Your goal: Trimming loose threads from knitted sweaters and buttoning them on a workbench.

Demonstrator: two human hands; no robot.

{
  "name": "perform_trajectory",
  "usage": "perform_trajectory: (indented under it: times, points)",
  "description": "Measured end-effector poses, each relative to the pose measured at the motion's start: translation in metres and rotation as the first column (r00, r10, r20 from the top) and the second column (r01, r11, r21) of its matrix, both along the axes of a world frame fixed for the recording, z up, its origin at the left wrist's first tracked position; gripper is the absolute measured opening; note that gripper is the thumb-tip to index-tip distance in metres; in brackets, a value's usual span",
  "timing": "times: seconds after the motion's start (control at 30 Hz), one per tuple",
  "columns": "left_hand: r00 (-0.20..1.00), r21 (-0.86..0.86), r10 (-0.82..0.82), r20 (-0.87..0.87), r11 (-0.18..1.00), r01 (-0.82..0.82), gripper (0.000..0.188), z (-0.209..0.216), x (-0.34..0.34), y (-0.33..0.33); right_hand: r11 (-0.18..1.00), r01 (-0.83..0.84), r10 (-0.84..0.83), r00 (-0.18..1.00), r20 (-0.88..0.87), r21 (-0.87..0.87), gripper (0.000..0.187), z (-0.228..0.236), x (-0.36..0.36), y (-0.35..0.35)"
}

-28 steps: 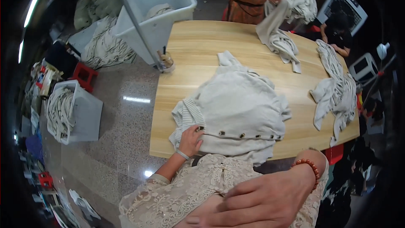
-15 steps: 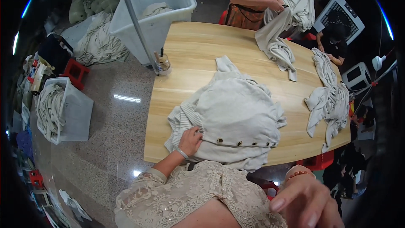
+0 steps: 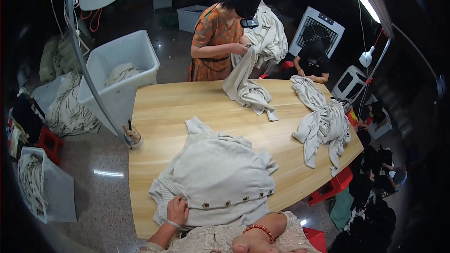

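A cream knitted cardigan lies spread on the wooden table in front of me, its row of dark buttons running across the side nearest me. My left hand rests palm down on its near left part, beside a ribbed band, with the fingers lying loosely bent on the knit. Close to the camera, my right hand is raised off the table at the lower edge, with a red bead bracelet at the wrist. The frame cuts off its fingers, so their state and anything in them are hidden.
Across the wooden table, a person in orange handles a cream knit garment. Another person sits at more knitwear on the right. Left are a metal pole, a cup of tools and white bins.
The view has tilted up, so the table and cardigan sit lower and further left in it. My right hand has dropped further out of the picture. My left hand stays on the cardigan.
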State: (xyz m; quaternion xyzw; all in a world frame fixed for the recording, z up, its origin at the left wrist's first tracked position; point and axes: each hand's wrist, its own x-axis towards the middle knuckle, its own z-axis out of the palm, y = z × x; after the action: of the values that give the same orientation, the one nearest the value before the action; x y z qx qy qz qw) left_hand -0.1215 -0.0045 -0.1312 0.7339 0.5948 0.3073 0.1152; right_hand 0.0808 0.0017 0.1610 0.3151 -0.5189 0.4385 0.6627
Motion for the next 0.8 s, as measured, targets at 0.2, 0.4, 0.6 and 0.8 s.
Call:
perform_trajectory:
  times: [0.2,0.4,0.6,0.8]
  points:
    - [1.000,-0.100,-0.018,-0.009,0.995,0.017,0.049,0.011,0.005,0.019,0.884,-0.464,0.467,0.871,0.154,-0.056,0.075,0.015,0.002,0.017]
    - [1.000,-0.142,0.017,-0.024,0.990,-0.020,0.062,0.015,0.003,0.016,0.259,-0.727,0.772,0.551,0.316,0.635,0.067,0.114,-0.038,0.064]
    - [1.000,-0.130,-0.010,-0.008,0.991,0.009,0.062,0.010,0.011,0.031,0.456,-0.765,0.808,0.571,0.149,0.455,0.066,0.089,-0.016,0.081]
    - [1.000,-0.111,0.006,-0.005,0.994,-0.006,0.058,0.010,-0.002,0.018,0.655,-0.724,0.717,0.686,0.125,0.217,0.065,0.062,-0.010,0.084]
